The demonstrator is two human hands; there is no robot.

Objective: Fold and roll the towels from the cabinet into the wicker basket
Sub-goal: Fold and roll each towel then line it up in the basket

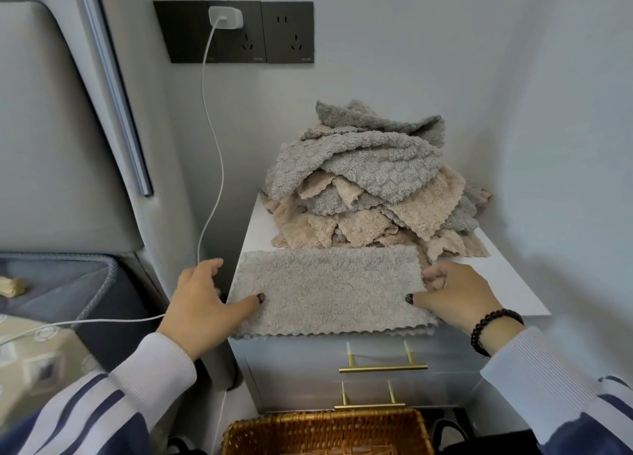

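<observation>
Our left hand (202, 305) lays its thumb flat on the left end of a folded grey towel (329, 290) while the other fingers hang loosely curled off the cabinet's (507, 283) left edge, holding nothing; our right hand (455, 297) pinches the towel's right end between thumb and curled fingers, seemingly to keep the fold square before rolling. The towel lies along the cabinet top's front edge, its scalloped hem overhanging. Behind it, toward the back right corner, waits the heap of grey and beige towels (373, 187), with the wicker basket (325, 432) below the drawers, handy for the finished roll.
</observation>
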